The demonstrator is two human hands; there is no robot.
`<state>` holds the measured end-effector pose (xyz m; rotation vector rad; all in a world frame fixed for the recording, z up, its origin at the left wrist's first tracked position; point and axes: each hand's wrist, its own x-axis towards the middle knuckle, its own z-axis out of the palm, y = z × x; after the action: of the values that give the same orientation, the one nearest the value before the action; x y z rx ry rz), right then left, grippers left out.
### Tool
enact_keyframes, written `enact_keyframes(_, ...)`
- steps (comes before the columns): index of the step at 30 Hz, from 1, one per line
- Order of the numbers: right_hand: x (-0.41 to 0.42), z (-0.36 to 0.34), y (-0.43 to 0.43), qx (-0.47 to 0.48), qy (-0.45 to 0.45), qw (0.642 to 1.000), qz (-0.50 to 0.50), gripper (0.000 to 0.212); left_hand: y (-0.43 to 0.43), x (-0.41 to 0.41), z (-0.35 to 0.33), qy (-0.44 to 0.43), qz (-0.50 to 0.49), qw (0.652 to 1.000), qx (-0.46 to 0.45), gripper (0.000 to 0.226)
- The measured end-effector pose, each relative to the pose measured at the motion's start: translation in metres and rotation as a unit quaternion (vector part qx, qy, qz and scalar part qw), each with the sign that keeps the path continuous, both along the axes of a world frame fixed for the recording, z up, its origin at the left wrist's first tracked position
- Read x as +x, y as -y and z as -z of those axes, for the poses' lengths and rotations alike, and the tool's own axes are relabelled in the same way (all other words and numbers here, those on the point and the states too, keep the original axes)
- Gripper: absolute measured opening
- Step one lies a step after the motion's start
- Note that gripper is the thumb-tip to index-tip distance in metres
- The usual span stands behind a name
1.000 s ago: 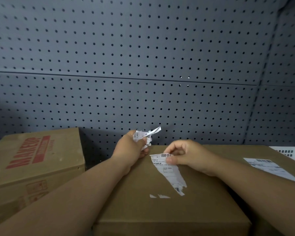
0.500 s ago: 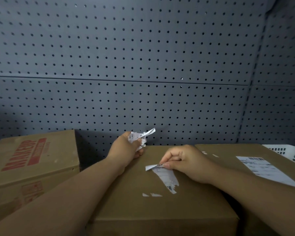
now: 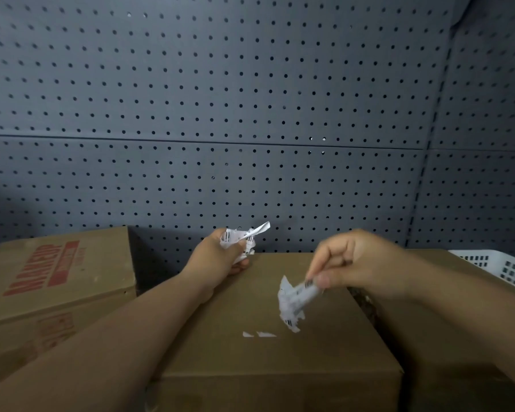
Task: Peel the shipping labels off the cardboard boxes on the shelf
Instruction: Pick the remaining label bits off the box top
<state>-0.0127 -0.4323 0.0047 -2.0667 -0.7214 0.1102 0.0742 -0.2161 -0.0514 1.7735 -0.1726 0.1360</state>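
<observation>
White label strip (image 3: 292, 304) is hanging toward 7 o'clock from the right hand (image 3: 348, 263), fingers (image 3: 321, 281) pinching its top over the box (image 3: 250, 367). The left hand (image 3: 217, 260), at 10 o'clock, is gripping crumpled scraps (image 3: 241, 237).

Dim, flat light, right hand (image 3: 351, 263) motion-blurred, wide-angle edge bending

Spotted a dark grey perforated pegboard wall (image 3: 250, 99) filling the whole background, split by a horizontal seam about halfway up. Also caught a white slotted plastic basket (image 3: 506, 269) peeking in at the far right edge.
</observation>
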Motion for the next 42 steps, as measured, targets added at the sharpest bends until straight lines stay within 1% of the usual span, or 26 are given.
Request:
enact_keyframes(3, 0.001, -0.016, 0.004, 0.162, -0.042, 0.986, 0.005, 0.003, 0.002, -0.002, -0.001, 0.000, 0.015, 1.000, -0.012, 0.003)
enact_keyframes(4, 0.004, -0.021, 0.003, 0.196, -0.045, 0.980, 0.008, 0.006, 0.002, -0.003, -0.002, -0.003, 0.021, 1.000, -0.017, 0.003)
enact_keyframes(6, 0.014, -0.027, -0.002, 0.219, -0.039, 0.975, 0.022, 0.008, 0.003, -0.004, -0.004, -0.021, 0.036, 0.998, -0.042, 0.006)
enact_keyframes(8, 0.027, -0.028, -0.014, 0.192, -0.026, 0.979, 0.057, 0.006, 0.004, -0.006, -0.006, -0.046, 0.052, 0.994, -0.079, 0.012)
enact_keyframes(11, 0.047, -0.019, -0.036, 0.136, -0.006, 0.983, 0.120, 0.011, 0.005, -0.012, -0.009, -0.074, 0.069, 0.989, -0.106, 0.025)
enact_keyframes(13, 0.056, -0.013, -0.046, 0.092, 0.004, 0.985, 0.146, 0.010, 0.004, -0.012, -0.009, -0.077, 0.092, 0.985, -0.121, 0.045)
enact_keyframes(15, 0.062, -0.008, -0.052, 0.059, 0.002, 0.985, 0.163, 0.007, 0.002, -0.010, -0.009, -0.056, 0.121, 0.984, -0.116, 0.069)
enact_keyframes(16, 0.064, -0.006, -0.054, 0.057, 0.003, 0.984, 0.171, 0.007, 0.001, -0.010, -0.009, -0.046, 0.128, 0.984, -0.112, 0.073)
enact_keyframes(17, 0.065, -0.004, -0.057, 0.060, 0.006, 0.982, 0.178, 0.007, 0.001, -0.011, -0.009, -0.034, 0.129, 0.986, -0.102, 0.072)
enact_keyframes(18, 0.065, -0.003, -0.059, 0.061, 0.012, 0.981, 0.182, 0.006, 0.001, -0.011, -0.009, -0.020, 0.127, 0.988, -0.088, 0.065)
enact_keyframes(20, 0.066, 0.000, -0.062, 0.052, 0.025, 0.982, 0.180, 0.007, 0.002, -0.011, -0.008, 0.002, 0.118, 0.991, -0.065, 0.045)
enact_keyframes(22, 0.066, 0.001, -0.062, 0.034, 0.044, 0.982, 0.178, 0.010, 0.002, -0.011, -0.006, 0.011, 0.111, 0.992, -0.059, 0.031)
enact_keyframes(24, 0.065, 0.001, -0.062, 0.000, 0.072, 0.981, 0.178, 0.012, 0.001, -0.010, -0.005, 0.016, 0.101, 0.993, -0.055, 0.023)
enact_keyframes(26, 0.064, 0.002, -0.062, -0.059, 0.115, 0.976, 0.177, 0.017, 0.001, -0.010, -0.005, 0.019, 0.092, 0.995, -0.039, 0.020)
enact_keyframes(28, 0.062, 0.002, -0.059, -0.135, 0.189, 0.953, 0.194, 0.024, 0.001, -0.009, -0.004, 0.016, 0.078, 0.996, -0.032, 0.019)
enact_keyframes(29, 0.062, -0.001, -0.055, -0.156, 0.234, 0.934, 0.220, 0.029, 0.000, -0.007, -0.003, 0.012, 0.069, 0.997, -0.035, 0.020)
enact_keyframes(30, 0.061, -0.006, -0.049, -0.155, 0.261, 0.919, 0.250, 0.034, -0.001, -0.006, -0.002, 0.009, 0.061, 0.997, -0.038, 0.020)
enact_keyframes(31, 0.060, -0.011, -0.042, -0.145, 0.260, 0.915, 0.272, 0.036, -0.001, -0.004, -0.001, 0.008, 0.055, 0.998, -0.038, 0.021)
enact_keyframes(32, 0.059, -0.015, -0.035, -0.147, 0.233, 0.920, 0.278, 0.037, -0.002, -0.003, -0.001, 0.008, 0.052, 0.998, -0.035, 0.021)
enact_keyframes(33, 0.057, -0.017, -0.028, -0.167, 0.186, 0.931, 0.264, 0.034, -0.001, -0.002, 0.000, 0.008, 0.049, 0.998, -0.034, 0.020)
enact_keyframes(34, 0.055, -0.016, -0.025, -0.205, 0.132, 0.940, 0.240, 0.030, -0.001, -0.002, 0.000, 0.007, 0.049, 0.998, -0.036, 0.019)
enact_keyframes(36, 0.054, 0.001, -0.024, -0.283, 0.057, 0.937, 0.196, 0.024, 0.001, -0.002, 0.000, 0.008, 0.051, 0.998, -0.042, 0.017)
enact_keyframes(38, 0.056, 0.021, -0.028, -0.315, 0.037, 0.928, 0.198, 0.025, 0.001, -0.001, 0.000, 0.010, 0.053, 0.998, -0.045, 0.016)
enact_keyframes(41, 0.063, 0.037, -0.031, -0.309, 0.058, 0.921, 0.231, 0.031, 0.000, 0.001, 0.002, 0.014, 0.054, 0.997, -0.048, 0.016)
enact_keyframes(42, 0.063, 0.040, -0.032, -0.301, 0.063, 0.922, 0.236, 0.030, 0.000, 0.002, 0.002, 0.015, 0.054, 0.997, -0.047, 0.016)
